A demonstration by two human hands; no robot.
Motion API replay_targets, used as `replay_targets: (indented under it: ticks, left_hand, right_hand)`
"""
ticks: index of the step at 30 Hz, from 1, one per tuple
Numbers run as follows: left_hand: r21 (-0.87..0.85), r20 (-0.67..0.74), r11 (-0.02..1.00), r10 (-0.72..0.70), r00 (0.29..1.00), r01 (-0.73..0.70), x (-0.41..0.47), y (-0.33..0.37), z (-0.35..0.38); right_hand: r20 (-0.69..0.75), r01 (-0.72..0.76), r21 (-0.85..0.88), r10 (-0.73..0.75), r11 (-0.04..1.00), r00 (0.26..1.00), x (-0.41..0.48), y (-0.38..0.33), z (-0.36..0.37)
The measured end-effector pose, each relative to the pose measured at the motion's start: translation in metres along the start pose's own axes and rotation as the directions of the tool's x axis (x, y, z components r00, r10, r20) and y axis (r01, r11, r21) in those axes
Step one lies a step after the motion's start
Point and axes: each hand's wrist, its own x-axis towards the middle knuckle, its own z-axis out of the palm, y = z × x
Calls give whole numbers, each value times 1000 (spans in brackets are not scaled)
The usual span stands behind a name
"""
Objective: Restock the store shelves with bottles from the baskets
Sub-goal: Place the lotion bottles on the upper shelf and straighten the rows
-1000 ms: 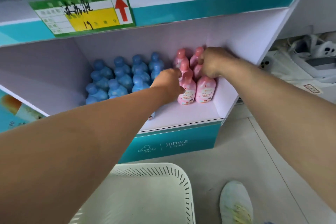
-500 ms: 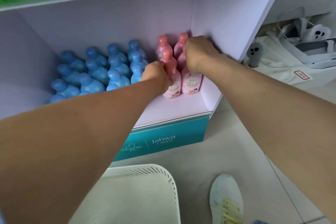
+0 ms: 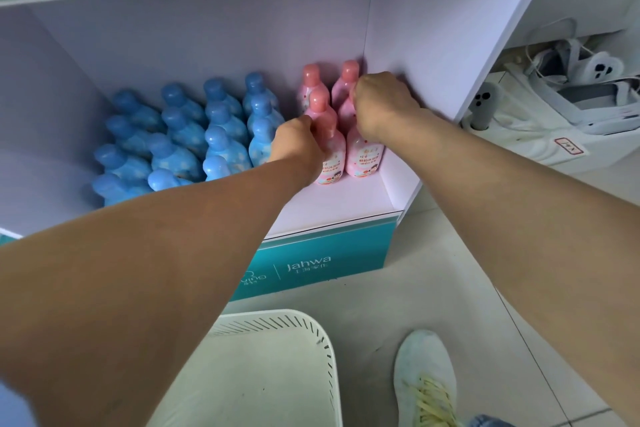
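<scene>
Pink bottles (image 3: pixel 363 156) stand in two short rows at the right end of the low white shelf (image 3: pixel 332 204), beside several blue bottles (image 3: pixel 194 135). My left hand (image 3: pixel 299 146) grips the front pink bottle (image 3: pixel 334 158) of the left row from its left side. My right hand (image 3: pixel 381 104) is curled over the neck of a pink bottle in the right row, close to the shelf's side wall. The bottle tops under both hands are hidden.
A white slatted basket (image 3: pixel 311 326) sits on the tiled floor below the shelf, its visible part holding nothing. My shoe (image 3: pixel 426 378) is to its right. Grey and white devices with cables (image 3: pixel 568 97) lie to the right of the shelf's side panel (image 3: pixel 450 45).
The view has tilted down, so the upper shelf and its price tag have left the frame. Both hands stay on the pink bottles with little movement.
</scene>
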Motion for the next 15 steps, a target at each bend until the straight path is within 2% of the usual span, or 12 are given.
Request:
replay_targets:
  ticks: [4, 10, 13, 15]
  left_hand:
    - [-33, -32, 999, -3, 999, 2, 0, 1, 3]
    - [20, 43, 1000, 22, 999, -23, -5, 2, -7]
    - [46, 49, 999, 15, 999, -17, -19, 0, -19]
    - [32, 63, 999, 25, 998, -27, -33, -7, -28]
  right_hand:
    - [-7, 1, -4, -1, 1000, 1000, 3, 1, 2]
    - [-68, 13, -12, -14, 1000, 998, 6, 2, 3]
    - [-149, 63, 25, -59, 998, 987, 8, -1, -4]
    - [-139, 107, 37, -100, 994, 985, 1, -8, -12]
